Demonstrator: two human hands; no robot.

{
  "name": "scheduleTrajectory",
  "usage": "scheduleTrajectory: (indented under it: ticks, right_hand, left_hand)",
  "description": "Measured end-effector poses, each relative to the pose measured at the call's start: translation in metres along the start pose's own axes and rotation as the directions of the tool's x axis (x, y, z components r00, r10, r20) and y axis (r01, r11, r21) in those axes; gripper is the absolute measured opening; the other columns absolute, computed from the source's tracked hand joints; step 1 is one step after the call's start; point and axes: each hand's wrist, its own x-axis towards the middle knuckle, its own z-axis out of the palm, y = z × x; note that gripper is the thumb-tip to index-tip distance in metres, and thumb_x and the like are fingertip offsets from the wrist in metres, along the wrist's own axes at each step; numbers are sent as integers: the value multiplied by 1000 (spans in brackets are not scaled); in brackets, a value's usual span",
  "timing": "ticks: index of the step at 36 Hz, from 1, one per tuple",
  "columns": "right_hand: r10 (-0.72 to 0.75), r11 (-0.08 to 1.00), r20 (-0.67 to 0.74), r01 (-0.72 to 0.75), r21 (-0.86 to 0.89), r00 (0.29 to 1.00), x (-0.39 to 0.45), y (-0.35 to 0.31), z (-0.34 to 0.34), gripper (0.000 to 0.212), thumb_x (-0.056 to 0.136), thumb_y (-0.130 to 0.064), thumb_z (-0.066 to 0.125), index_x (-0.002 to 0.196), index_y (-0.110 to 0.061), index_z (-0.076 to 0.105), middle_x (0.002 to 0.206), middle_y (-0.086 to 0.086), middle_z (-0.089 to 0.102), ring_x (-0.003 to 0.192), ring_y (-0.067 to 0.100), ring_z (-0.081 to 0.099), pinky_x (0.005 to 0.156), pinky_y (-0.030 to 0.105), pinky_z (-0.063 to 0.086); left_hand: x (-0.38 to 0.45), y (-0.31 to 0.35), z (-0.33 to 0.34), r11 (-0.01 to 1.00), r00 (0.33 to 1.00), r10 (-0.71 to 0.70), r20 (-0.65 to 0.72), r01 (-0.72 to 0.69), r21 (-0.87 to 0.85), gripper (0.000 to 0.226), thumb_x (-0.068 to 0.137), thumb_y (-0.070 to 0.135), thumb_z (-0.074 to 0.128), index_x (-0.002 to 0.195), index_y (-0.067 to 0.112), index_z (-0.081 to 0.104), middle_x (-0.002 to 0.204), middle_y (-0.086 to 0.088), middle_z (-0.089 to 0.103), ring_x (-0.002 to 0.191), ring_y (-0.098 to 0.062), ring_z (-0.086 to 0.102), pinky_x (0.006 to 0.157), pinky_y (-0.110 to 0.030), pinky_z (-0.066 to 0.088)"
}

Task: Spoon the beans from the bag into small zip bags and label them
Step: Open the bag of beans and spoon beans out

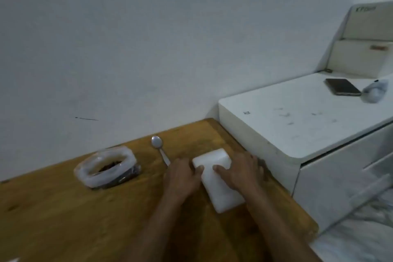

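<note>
White stack of small zip bags [217,178] flat on the wooden table [63,208], left hand [184,178] and right hand [240,173] gripping its two sides with thumbs on top, spoon [158,147] just left of the stack, open bag of beans [107,167] farther left, phone [342,90] on the white cabinet [287,127] right of the stack

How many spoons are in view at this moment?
1. The spoon lies on the wooden table, between the bean bag and the left hand.
</note>
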Motion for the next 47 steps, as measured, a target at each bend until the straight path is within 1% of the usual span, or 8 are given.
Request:
scheduleTrajectory:
  ticks: [10, 18, 22, 27, 31, 35, 40, 47]
  right_hand:
    - [21, 996, -34, -18, 90, 999, -5, -3, -1, 73, 83, -64, 63, 144, -29, 42, 151, 3, 43, 144, 28, 31, 116, 50, 30]
    - [116, 928, -98, -73, 364, 988, 1, -6, -5, 55, 75, -48, 81, 121, -24, 62, 117, -6, 62, 111, 20, 59, 91, 36, 50]
    - [159, 872, -86, -99, 480, 984, 6, -3, -10, 38, 74, -41, 85, 101, -21, 67, 92, -5, 68, 87, 16, 65, 75, 34, 56]
    - [196, 888, -172, -100, 448, 965, 1, -7, -11, 25, 78, -43, 80, 90, -28, 64, 88, -9, 65, 85, 13, 62, 82, 39, 56]
    - [176, 832, -170, -54, 552, 970, -9, -16, -21, 17, 87, -35, 75, 82, -22, 65, 76, -6, 67, 73, 12, 63, 62, 26, 51]
    - [119, 701, -68, -35, 713, 991, -21, -28, -37, 12, 89, -26, 74, 85, -16, 69, 81, 2, 72, 76, 16, 65, 63, 25, 50]
    - [-48, 619, 33, 3, 785, 998, -38, -59, -50, 11, 91, -25, 72, 93, -14, 69, 86, 2, 75, 72, 14, 65, 61, 28, 48]
    - [-335, 594, 77, 147, 791, 939, -62, -133, -32, 25, 79, -38, 81, 80, -17, 69, 86, 5, 77, 77, 21, 72, 62, 37, 56]
  left_hand:
    - [1, 5, 12, 986, 988, -124, -93, 113, -119, 23, 85, 44, 71, 101, 29, 64, 102, 10, 64, 97, -13, 61, 95, -45, 50]
    - [2, 16, 4, 864, 971, -227, -78, 164, -476, 18, 85, 23, 76, 92, 23, 59, 86, 9, 60, 81, -4, 58, 62, -17, 42]
    - [3, 13, -2, 860, 972, -222, -78, 158, -485, 12, 85, 21, 77, 88, 22, 64, 80, 10, 62, 74, -1, 57, 59, -14, 39]
    - [-1, 17, -4, 867, 964, -227, -139, 135, -480, 23, 84, 25, 78, 104, 13, 74, 94, 3, 73, 84, -8, 66, 72, -19, 52]
    - [-6, 21, -11, 824, 959, -244, -142, 128, -553, 21, 84, 26, 78, 101, 16, 73, 89, 7, 71, 80, -2, 64, 66, -15, 48]
    - [-9, 20, -32, 627, 945, -327, -20, 201, -752, 15, 83, 29, 78, 89, 19, 69, 90, 3, 72, 87, -12, 68, 73, -29, 58]
    - [-18, 5, -78, 303, 939, -290, 186, 274, -913, 19, 88, 22, 73, 103, 10, 73, 97, -5, 77, 93, -23, 73, 80, -40, 61]
    - [-47, -50, -148, 452, 975, -223, 20, 121, -884, 10, 89, 17, 72, 95, 10, 74, 84, -3, 78, 77, -18, 75, 61, -27, 58]
